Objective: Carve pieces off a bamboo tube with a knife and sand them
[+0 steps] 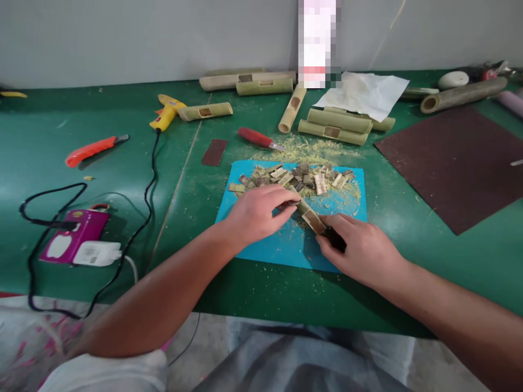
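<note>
A short bamboo tube (314, 222) with a rectangular opening cut in its side lies slanted over the blue sheet (269, 247). Its near end is gripped between the thumb and fingers of my right hand (363, 247). My left hand (261, 212) is closed at the tube's far end, pinching a small dark flat piece (285, 205) whose kind is partly hidden by the fingers. Just beyond both hands, bamboo chips (321, 184) and shavings are heaped on the sheet. A red-handled knife (257, 138) lies past the sheet, its blade toward pale sawdust (314, 149).
Several cut bamboo tubes (335, 132) lie toward the wall, some near white paper (362, 95). Brown sandpaper sheets (453, 163) flank the work. Left are a yellow glue gun (167, 114), an orange cutter (92, 151) and a purple power strip (77, 234) with trailing cords.
</note>
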### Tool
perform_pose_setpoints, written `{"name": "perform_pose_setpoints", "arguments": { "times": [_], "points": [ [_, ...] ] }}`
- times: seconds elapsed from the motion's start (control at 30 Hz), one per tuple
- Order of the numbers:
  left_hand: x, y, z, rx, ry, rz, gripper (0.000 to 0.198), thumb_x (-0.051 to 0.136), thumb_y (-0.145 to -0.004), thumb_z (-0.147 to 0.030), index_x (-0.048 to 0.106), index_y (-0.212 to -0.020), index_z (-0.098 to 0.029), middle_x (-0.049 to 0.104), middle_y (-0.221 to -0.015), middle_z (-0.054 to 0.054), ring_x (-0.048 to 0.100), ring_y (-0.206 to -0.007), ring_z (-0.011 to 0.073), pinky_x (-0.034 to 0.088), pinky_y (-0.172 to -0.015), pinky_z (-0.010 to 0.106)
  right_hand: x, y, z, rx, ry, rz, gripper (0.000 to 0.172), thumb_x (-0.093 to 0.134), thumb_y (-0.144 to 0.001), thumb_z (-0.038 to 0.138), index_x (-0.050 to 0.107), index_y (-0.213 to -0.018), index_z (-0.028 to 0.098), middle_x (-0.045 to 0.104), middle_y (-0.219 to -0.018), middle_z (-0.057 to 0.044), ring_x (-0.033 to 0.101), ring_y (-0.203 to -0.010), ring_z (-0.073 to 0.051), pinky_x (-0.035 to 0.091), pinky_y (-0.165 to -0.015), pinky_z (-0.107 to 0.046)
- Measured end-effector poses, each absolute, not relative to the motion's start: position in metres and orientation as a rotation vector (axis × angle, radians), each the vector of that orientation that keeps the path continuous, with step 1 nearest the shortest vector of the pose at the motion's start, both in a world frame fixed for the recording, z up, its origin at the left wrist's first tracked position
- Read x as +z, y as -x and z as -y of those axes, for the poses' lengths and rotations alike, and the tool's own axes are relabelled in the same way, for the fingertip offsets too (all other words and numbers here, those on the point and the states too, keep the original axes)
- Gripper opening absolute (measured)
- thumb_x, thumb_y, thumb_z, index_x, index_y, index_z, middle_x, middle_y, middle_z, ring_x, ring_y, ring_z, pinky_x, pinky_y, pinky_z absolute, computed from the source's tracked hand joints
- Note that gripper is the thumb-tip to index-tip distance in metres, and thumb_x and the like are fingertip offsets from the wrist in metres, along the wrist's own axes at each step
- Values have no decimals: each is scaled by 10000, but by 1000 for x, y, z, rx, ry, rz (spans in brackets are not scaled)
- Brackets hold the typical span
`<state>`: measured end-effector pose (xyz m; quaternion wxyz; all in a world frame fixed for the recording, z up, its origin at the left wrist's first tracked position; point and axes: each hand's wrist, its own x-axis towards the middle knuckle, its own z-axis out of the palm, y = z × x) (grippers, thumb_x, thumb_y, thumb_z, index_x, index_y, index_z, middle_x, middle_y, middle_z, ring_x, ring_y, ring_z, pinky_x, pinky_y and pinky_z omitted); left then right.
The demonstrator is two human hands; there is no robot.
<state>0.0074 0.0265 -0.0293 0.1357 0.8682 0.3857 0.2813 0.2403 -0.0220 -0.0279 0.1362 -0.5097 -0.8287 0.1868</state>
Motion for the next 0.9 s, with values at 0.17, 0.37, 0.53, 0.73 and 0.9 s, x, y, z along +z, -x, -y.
{"name": "perform_pose_setpoints", "arguments": {
  "times": [0.17, 0.37, 0.53, 0.73, 0.9],
  "points": [
    [-28, -7, -27, 853, -2507, -1137, 136, 651, -899, -177, 709, -1019, -149, 711, -954, 62, 683, -862, 166, 553, -782, 278, -27, -240, 22, 546, 1469, 2398, 287, 534, -900, 310, 692, -1081, 152, 744, -916, -76, 705, -696, -212, 439, -557, -307],
    [-25, -12, -25, 970, -2276, -1222, 120, 620, -925, -176, 729, -973, -160, 718, -932, 54, 684, -868, 149, 552, -796, 269, -26, -239, 22, 551, 1479, 2401, 282, 530, -900, 321, 696, -1061, 159, 741, -897, -70, 700, -688, -213, 431, -551, -307],
    [-31, -16, -24, 997, -1841, -1321, 169, 622, -890, -159, 675, -1050, -166, 677, -749, -11, 634, -623, 100, 527, -578, 197, -26, -239, 21, 596, 1518, 2404, 261, 533, -897, 322, 696, -1034, 171, 741, -898, -64, 699, -687, -207, 435, -558, -305],
    [-29, -15, -24, 995, -2110, -1363, 112, 633, -891, -168, 741, -916, -178, 752, -869, 29, 692, -768, 133, 556, -705, 232, -26, -239, 21, 593, 1524, 2403, 275, 526, -898, 322, 693, -1060, 174, 750, -950, -73, 709, -717, -218, 443, -572, -311],
    [-25, -14, -21, 975, -2229, -1319, 148, 678, -864, -152, 750, -993, -151, 762, -930, 54, 702, -753, 126, 566, -725, 223, -26, -239, 22, 586, 1533, 2405, 278, 523, -893, 323, 693, -1054, 173, 754, -959, -72, 710, -706, -222, 441, -567, -314]
  ]
}}
